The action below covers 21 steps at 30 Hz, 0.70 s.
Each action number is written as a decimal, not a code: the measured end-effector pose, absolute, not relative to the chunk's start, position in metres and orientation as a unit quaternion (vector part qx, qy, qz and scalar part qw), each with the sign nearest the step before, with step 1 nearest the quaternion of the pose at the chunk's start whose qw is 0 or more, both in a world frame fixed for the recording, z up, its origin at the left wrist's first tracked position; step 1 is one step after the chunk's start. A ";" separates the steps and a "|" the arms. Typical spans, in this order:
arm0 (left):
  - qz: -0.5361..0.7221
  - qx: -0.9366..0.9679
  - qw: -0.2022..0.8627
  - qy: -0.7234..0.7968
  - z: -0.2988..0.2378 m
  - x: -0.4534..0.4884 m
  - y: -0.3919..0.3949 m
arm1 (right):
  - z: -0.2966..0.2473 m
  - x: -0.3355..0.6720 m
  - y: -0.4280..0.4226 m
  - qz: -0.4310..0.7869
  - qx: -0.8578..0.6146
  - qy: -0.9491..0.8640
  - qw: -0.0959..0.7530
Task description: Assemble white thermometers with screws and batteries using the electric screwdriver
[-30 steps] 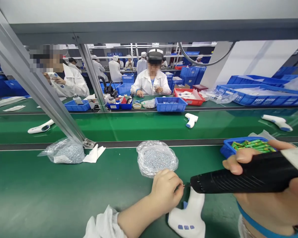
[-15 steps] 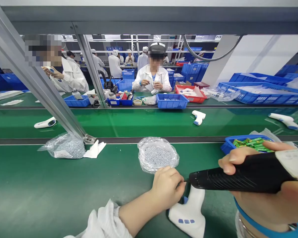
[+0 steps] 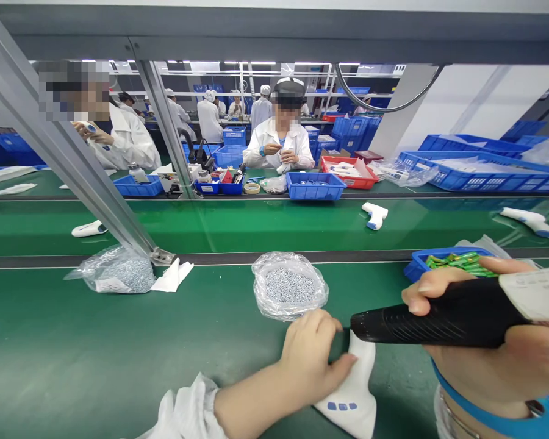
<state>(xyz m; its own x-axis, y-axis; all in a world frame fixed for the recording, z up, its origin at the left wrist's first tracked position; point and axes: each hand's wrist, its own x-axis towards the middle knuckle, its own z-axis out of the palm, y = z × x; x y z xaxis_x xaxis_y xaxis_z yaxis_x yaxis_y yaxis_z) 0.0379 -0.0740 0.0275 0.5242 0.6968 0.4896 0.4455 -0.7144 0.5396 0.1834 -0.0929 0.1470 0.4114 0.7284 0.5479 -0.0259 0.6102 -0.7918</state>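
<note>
the white gun (image 3: 361, 390) lies on the green bench (image 3: 73, 366) at the near edge of view, its head with three blue buttons (image 3: 341, 406) toward the wearer and its handle pointing away. it looks light and stiff, a smooth plastic shell that would probably skid or roll if pushed from one side; the handle seems the best place to hold it, clear of the buttons.

the right hand (image 3: 494, 375), a blue band (image 3: 485, 417) at its wrist, is wrapped around the black driver (image 3: 462, 314), which lies nearly level with its nose over the handle's far end. the driver is likely the heavier of the two, rigid, its ribbed barrel giving grip.

the left hand (image 3: 308, 356) has its thumb apart from bent fingers, the thumb lying over the handle, the forefinger by the driver's nose. its other fingertips are hidden, so whether they grip anything i cannot tell.

beyond lie an open bag (image 3: 290, 286) of tiny metal pieces, a second bag (image 3: 128, 274), and a blue tray (image 3: 414, 269) of green batteries (image 3: 462, 262). past these, more guns (image 3: 375, 216) rest on the belt (image 3: 256, 228), and a co-worker (image 3: 265, 143) sits opposite.
</note>
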 end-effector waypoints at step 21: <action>0.236 0.951 0.096 0.175 0.003 0.037 -0.110 | 0.121 0.196 -0.071 0.241 -0.408 -0.539 0.697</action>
